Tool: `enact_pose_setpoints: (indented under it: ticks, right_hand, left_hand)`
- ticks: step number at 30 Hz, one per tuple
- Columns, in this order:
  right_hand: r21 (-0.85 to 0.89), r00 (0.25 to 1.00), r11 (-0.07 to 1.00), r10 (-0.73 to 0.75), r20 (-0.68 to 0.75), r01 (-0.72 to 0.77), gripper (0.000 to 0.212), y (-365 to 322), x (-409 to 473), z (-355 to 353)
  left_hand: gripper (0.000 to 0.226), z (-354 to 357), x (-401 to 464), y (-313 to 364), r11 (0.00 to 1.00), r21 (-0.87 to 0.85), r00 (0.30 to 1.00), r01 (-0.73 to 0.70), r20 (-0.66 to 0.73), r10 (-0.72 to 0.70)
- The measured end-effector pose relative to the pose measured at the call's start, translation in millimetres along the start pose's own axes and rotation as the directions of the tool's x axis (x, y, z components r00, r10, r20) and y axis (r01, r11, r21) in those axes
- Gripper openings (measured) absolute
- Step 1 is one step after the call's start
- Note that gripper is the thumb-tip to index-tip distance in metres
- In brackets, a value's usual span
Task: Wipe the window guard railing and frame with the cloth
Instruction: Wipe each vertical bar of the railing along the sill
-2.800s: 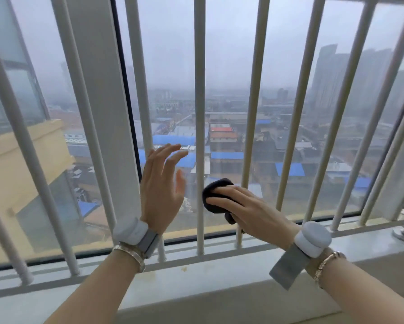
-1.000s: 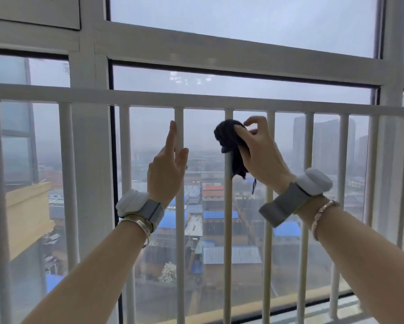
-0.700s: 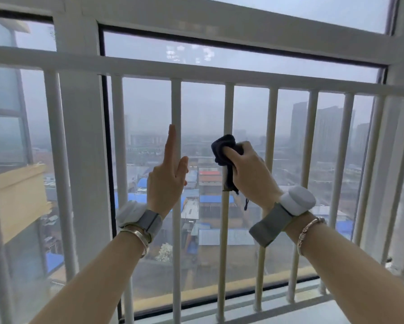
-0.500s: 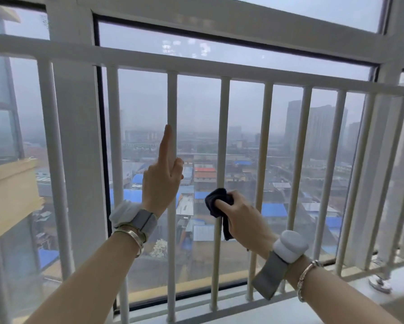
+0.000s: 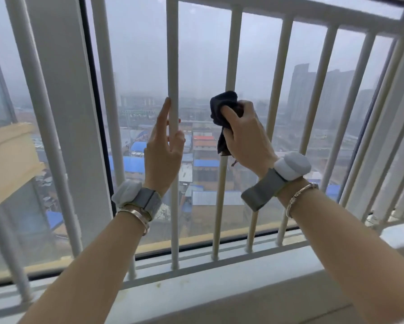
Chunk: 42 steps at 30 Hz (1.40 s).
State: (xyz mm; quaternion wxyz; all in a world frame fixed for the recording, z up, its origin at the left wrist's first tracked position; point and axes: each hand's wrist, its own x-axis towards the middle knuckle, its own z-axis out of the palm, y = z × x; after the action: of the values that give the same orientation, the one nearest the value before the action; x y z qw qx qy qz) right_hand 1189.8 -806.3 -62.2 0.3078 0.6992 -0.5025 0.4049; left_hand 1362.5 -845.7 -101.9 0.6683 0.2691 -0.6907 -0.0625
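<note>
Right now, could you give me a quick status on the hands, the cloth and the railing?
Right hand grips dark cloth around one bar. Left hand open, fingers against neighbouring bar. Nothing in the way.

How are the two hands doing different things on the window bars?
The right hand grips a dark cloth wrapped around one bar; the left hand holds nothing.
The right hand's fingers are curled; the left hand's fingers are straight, resting along the next bar to the left.
The right hand sits a little higher than the left hand.
Both hands are on white upright bars, and both wrists wear a grey band.
</note>
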Motion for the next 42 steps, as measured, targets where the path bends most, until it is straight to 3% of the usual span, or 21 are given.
enact_pose_setpoints:
  ticks: [6,9,13,17,19,23,27,31,33,37,42]
  right_hand:
    - [-0.006,0.997,0.998,0.057,0.054,-0.056,0.022,-13.3,-83.2,50.0]
    - [0.026,0.993,0.998,0.058,0.107,-0.062,0.031,-13.7,-118.8,68.2]
    - [0.037,0.967,0.996,0.075,0.244,-0.086,0.047,-14.0,-161.9,83.5]
    - [0.061,0.941,0.998,-0.019,0.339,-0.001,0.040,-6.6,-171.0,65.9]
    - [0.074,0.964,0.997,-0.045,0.262,0.027,0.031,-3.7,-156.6,50.8]
    - [0.175,0.995,0.981,0.090,-0.034,-0.082,0.016,-2.1,-106.0,36.6]
    - [0.287,0.983,0.946,0.173,-0.054,-0.151,0.031,-13.3,-89.2,60.9]
    - [0.267,0.967,0.943,0.231,-0.106,-0.196,0.018,-28.6,-140.1,103.3]
    - [0.199,0.966,0.949,0.256,-0.041,-0.243,0.017,-32.8,-183.6,126.2]
    - [0.113,0.919,0.919,0.358,0.163,-0.378,0.043,-43.6,-259.8,154.6]
    - [0.084,0.935,0.971,0.188,0.301,-0.223,0.046,-20.7,-274.9,148.9]
  left_hand:
    - [0.058,6.4,-48.1,-30.2,0.995,0.000,0.993,0.102,0.052,-0.102]
    - [0.055,11.4,-67.2,-37.4,0.989,-0.012,0.988,0.145,0.060,-0.144]
    - [0.027,16.2,-94.1,-42.6,0.962,-0.023,0.959,0.273,0.082,-0.270]
    - [0.013,16.5,-107.2,-41.4,0.945,-0.024,0.944,0.326,0.063,-0.324]
    - [0.012,18.3,-105.4,-40.7,0.940,-0.022,0.940,0.341,0.046,-0.339]
    - [0.013,24.5,-109.3,-39.9,0.945,-0.084,0.949,0.315,0.015,-0.315]
    - [0.013,25.7,-115.5,-42.6,0.942,-0.148,0.954,0.300,0.029,-0.299]
    - [0.014,31.8,-121.6,-49.7,0.945,-0.161,0.958,0.284,0.010,-0.286]
    - [0.018,34.8,-123.8,-54.3,0.949,-0.160,0.961,0.272,-0.007,-0.277]
    - [0.026,33.7,-126.2,-60.1,0.959,-0.153,0.971,0.237,0.013,-0.238]
    - [0.028,32.0,-123.7,-60.9,0.967,-0.119,0.974,0.226,0.051,-0.222]
